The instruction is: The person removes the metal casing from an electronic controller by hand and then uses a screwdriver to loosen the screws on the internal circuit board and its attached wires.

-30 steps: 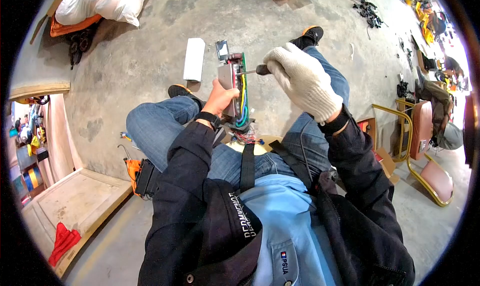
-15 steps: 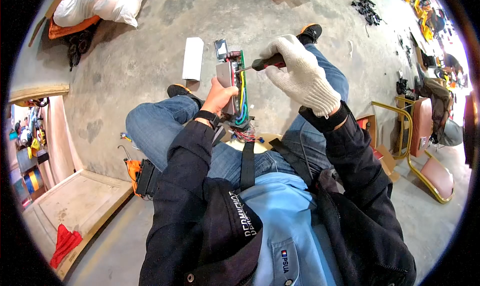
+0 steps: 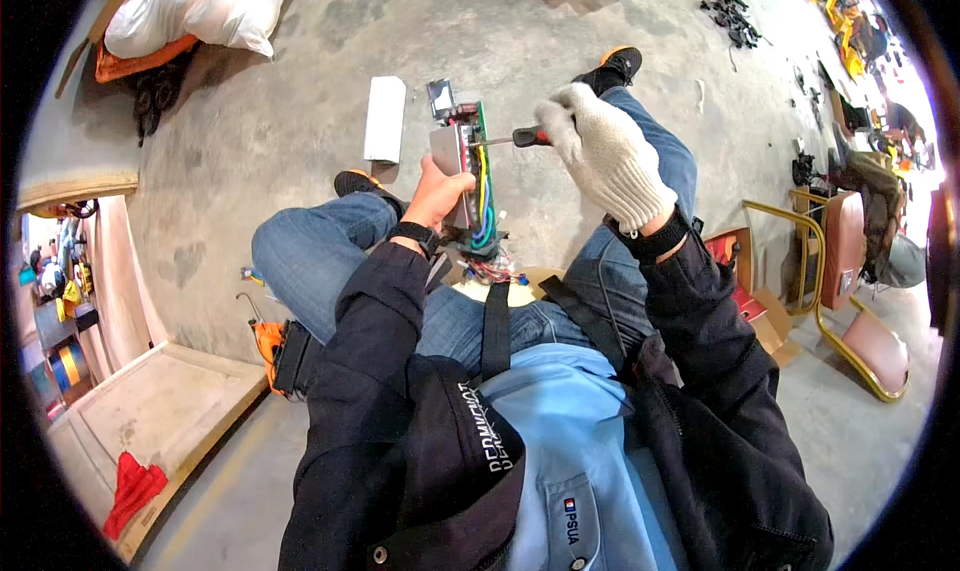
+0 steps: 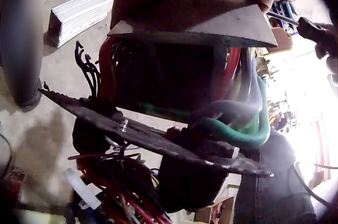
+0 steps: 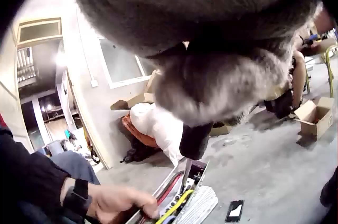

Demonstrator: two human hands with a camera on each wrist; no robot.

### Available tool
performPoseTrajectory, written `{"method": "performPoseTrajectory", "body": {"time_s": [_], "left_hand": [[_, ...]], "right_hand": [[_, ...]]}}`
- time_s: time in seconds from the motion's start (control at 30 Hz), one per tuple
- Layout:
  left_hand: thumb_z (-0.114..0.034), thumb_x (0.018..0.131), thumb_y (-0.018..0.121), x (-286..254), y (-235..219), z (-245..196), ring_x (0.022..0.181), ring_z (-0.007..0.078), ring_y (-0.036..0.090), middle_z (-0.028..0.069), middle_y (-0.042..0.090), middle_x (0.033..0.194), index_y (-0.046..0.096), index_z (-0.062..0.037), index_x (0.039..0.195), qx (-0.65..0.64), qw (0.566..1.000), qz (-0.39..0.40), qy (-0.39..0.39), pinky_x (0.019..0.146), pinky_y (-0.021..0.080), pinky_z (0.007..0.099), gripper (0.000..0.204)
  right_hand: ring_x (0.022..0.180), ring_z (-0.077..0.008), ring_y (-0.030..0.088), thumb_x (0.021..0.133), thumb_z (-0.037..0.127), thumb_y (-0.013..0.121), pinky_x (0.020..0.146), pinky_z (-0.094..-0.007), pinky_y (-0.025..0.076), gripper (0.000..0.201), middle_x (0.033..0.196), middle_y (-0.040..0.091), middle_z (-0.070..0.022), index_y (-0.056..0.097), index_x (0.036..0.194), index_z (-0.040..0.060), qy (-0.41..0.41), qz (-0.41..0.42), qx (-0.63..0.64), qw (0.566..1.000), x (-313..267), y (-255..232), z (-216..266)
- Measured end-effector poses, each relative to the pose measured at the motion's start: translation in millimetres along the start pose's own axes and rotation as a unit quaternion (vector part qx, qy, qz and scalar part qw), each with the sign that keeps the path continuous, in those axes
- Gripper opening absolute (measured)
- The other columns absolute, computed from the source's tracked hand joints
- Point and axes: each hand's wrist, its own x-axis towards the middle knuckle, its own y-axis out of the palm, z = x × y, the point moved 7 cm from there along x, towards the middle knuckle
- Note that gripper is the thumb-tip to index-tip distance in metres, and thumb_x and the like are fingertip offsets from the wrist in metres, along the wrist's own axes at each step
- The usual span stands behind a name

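My bare left hand (image 3: 434,193) grips an open electronic assembly by its grey metal plate (image 3: 447,153), thumb on the near face. Along the assembly's right side run a green board and yellow and blue wires (image 3: 485,193). My right hand (image 3: 608,156), in a white knitted glove, holds a screwdriver (image 3: 530,137) by its red and black handle, the shaft reaching sideways to the assembly's upper part. Thick green cable (image 4: 237,135) and a bundle of thin wires (image 4: 140,192) show at the lower end in the left wrist view. The screwdriver's exact tip contact cannot be made out.
A white ribbed block (image 3: 385,119) lies on the floor left of the assembly, and a small dark panel (image 3: 441,97) lies beyond it. Chairs with gold frames (image 3: 822,301) and a cardboard box (image 3: 768,323) stand at the right. A wooden board (image 3: 160,411) is at lower left.
My gloved fingers first spread around the screwdriver handle, then closed in again farther back on it. The shaft stays pointed at the assembly. My left hand keeps its grip almost unmoved.
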Motion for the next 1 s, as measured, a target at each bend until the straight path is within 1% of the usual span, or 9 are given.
{"method": "performPoseTrajectory", "body": {"time_s": [0.23,0.33,0.43,0.57,0.63,0.67,0.77,0.9,1.0], "left_hand": [[-0.011,0.075,0.071,-6.1,-0.4,-6.7,0.095,0.0239,0.06,0.0132,0.059,0.111,0.04,0.0023,0.132,-0.018,1.0,-0.005,-0.005,0.083,0.052,0.0369,0.066],[-0.011,0.075,0.072,-3.2,-0.1,-2.9,0.096,0.024,0.06,0.0135,0.059,0.111,0.04,0.0028,0.132,-0.006,1.0,-0.005,-0.002,0.084,0.052,0.0368,0.067],[-0.011,0.074,0.072,-2.7,-1.3,-5.4,0.098,0.0241,0.06,0.0141,0.059,0.111,0.04,0.0034,0.132,-0.002,1.0,-0.008,0.003,0.086,0.052,0.0368,0.067],[-0.013,0.073,0.074,-2.6,-1.4,-5.8,0.105,0.028,0.061,0.019,0.057,0.116,0.036,0.0044,0.13,-0.023,1.0,0.004,-0.004,0.091,0.052,0.0377,0.07],[-0.013,0.073,0.074,-2.7,-0.6,-1.7,0.105,0.0278,0.061,0.019,0.057,0.116,0.036,0.0046,0.13,-0.03,1.0,0.009,0.002,0.091,0.052,0.0377,0.07],[-0.012,0.073,0.073,-1.8,-0.8,-0.7,0.101,0.0264,0.061,0.017,0.058,0.114,0.038,0.0034,0.13,-0.017,1.0,0.0,0.004,0.089,0.052,0.0373,0.069],[-0.012,0.073,0.072,-2.6,-0.6,-3.7,0.098,0.0251,0.061,0.0151,0.058,0.112,0.04,0.002,0.13,-0.012,1.0,-0.012,0.002,0.086,0.052,0.037,0.067],[-0.013,0.073,0.072,-5.2,-0.8,-7.8,0.098,0.025,0.06,0.0151,0.058,0.112,0.04,0.002,0.13,-0.013,1.0,-0.013,0.008,0.085,0.052,0.0372,0.067],[-0.013,0.074,0.072,-0.3,-0.9,-1.6,0.098,0.0245,0.06,0.015,0.058,0.112,0.04,0.0021,0.13,-0.004,1.0,-0.012,0.009,0.085,0.052,0.0373,0.067]], "right_hand": [[0.088,-0.035,0.069,0.088,0.019,0.072,0.08,-0.0402,0.055,0.024,0.097,0.066,-0.0147,0.067,0.107,0.0053,-0.126,0.018,0.132,0.983,-0.8,-4.3,18.9],[0.088,-0.0326,0.069,0.084,0.007,0.069,0.079,-0.038,0.055,0.023,0.098,0.066,-0.0147,0.067,0.106,0.0049,-0.056,-0.036,0.03,0.997,-2.2,-5.5,13.4],[0.09,-0.0323,0.07,0.083,0.006,0.069,0.081,-0.0368,0.056,0.025,0.101,0.067,-0.016,0.067,0.108,0.0042,-0.063,0.039,0.033,0.997,0.7,1.5,7.3],[0.091,-0.0331,0.071,0.09,0.023,0.072,0.08,-0.0374,0.056,0.027,0.101,0.068,-0.0173,0.067,0.109,0.0037,-0.08,0.039,0.164,0.983,-3.6,-2.3,17.1],[0.091,-0.0322,0.071,0.09,0.017,0.07,0.078,-0.0365,0.056,0.023,0.098,0.068,-0.0167,0.066,0.108,0.0029,-0.033,-0.026,0.015,0.999,-6.5,-3.4,10.8],[0.091,-0.0329,0.07,0.09,0.016,0.071,0.078,-0.0369,0.056,0.025,0.097,0.068,-0.0162,0.066,0.111,0.0035,0.027,0.024,0.082,0.996,-4.8,4.1,0.6],[0.091,-0.0333,0.07,0.089,0.017,0.073,0.078,-0.038,0.055,0.029,0.096,0.068,-0.016,0.066,0.114,0.0055,-0.068,0.035,0.11,0.991,-2.5,-0.6,7.2],[0.087,-0.0333,0.069,0.09,0.013,0.07,0.077,-0.039,0.055,0.02,0.095,0.068,-0.0151,0.068,0.107,0.0047,-0.067,-0.021,0.126,0.989,-7.1,-8.0,15.5],[0.088,-0.0332,0.07,0.09,0.014,0.07,0.079,-0.0386,0.055,0.02,0.097,0.068,-0.016,0.068,0.107,0.0039,0.013,0.033,0.11,0.993,-3.3,2.5,0.7]]}}
